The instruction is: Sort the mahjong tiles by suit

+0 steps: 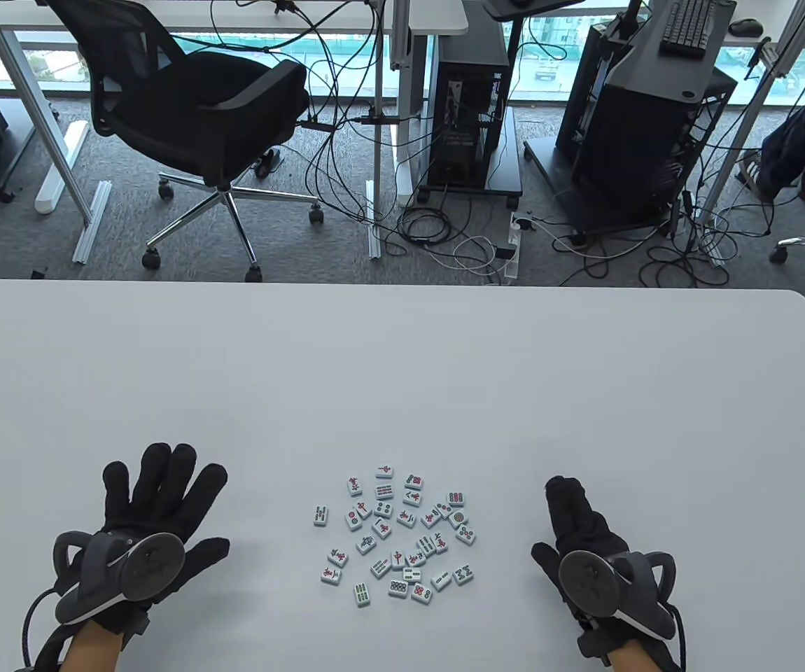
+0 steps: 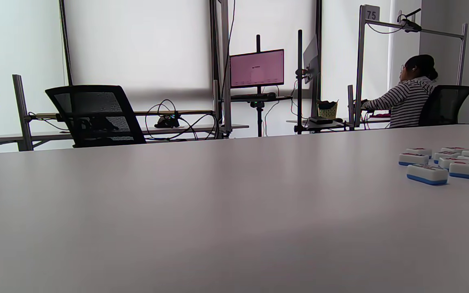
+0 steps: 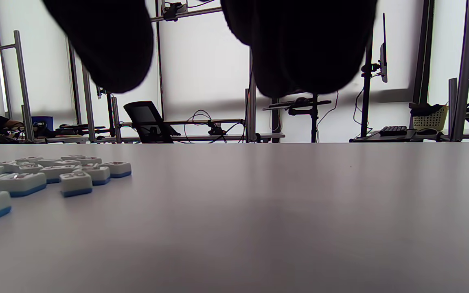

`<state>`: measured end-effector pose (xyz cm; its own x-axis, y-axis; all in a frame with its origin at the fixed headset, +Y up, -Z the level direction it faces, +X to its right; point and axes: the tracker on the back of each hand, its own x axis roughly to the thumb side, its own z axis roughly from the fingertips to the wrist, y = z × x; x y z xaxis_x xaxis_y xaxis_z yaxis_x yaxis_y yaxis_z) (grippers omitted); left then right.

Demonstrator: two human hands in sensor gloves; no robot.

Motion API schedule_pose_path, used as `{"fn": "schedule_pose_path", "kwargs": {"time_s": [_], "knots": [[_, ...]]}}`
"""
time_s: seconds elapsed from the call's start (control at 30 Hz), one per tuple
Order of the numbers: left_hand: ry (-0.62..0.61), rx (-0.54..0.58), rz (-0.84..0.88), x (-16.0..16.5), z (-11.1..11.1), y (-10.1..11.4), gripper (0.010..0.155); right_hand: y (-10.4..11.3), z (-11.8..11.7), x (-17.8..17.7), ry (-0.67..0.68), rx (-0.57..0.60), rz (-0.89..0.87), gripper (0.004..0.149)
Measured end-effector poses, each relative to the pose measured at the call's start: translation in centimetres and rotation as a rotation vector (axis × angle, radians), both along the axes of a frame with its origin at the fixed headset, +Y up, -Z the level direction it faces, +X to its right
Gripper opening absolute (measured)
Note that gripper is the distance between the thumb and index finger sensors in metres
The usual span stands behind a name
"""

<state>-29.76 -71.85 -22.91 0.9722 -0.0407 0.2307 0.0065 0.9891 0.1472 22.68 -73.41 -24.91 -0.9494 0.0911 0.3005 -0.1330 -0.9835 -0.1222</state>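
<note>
Left hand (image 1: 143,532) flat, fingers spread, right hand (image 1: 588,546) relaxed and empty — mahjong tiles (image 1: 397,535) scattered between, face up, on table (image 1: 402,378)

Upper left of the table view, a black office chair (image 1: 213,133) sits on grey carpet. Centre top, a computer tower (image 1: 469,119) stands amid tangled cables (image 1: 444,231); a keyboard (image 1: 686,24) lies upper right. In the left wrist view, a pink-lit monitor (image 2: 257,68) glows mid-frame, and a person in a striped top (image 2: 407,99) sits far right.
</note>
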Motion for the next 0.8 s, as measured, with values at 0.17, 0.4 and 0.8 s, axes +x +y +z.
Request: {"fn": "schedule_pose_path", "kwargs": {"time_s": [0.17, 0.4, 0.8], "knots": [[-0.022, 0.022, 0.028, 0.3, 0.1, 0.2, 0.086, 2.1, -2.0, -1.8, -0.049, -0.109, -0.084, 0.088], [-0.034, 0.004, 0.009, 0.8, 0.0, -0.2, 0.085, 3.7, -6.0, -6.8, -0.082, -0.194, -0.072, 0.081], [-0.046, 0.018, 0.058, 0.7, 0.0, 0.0, 0.086, -0.4, -9.3, -11.7, -0.110, -0.418, 0.232, 0.060]]}}
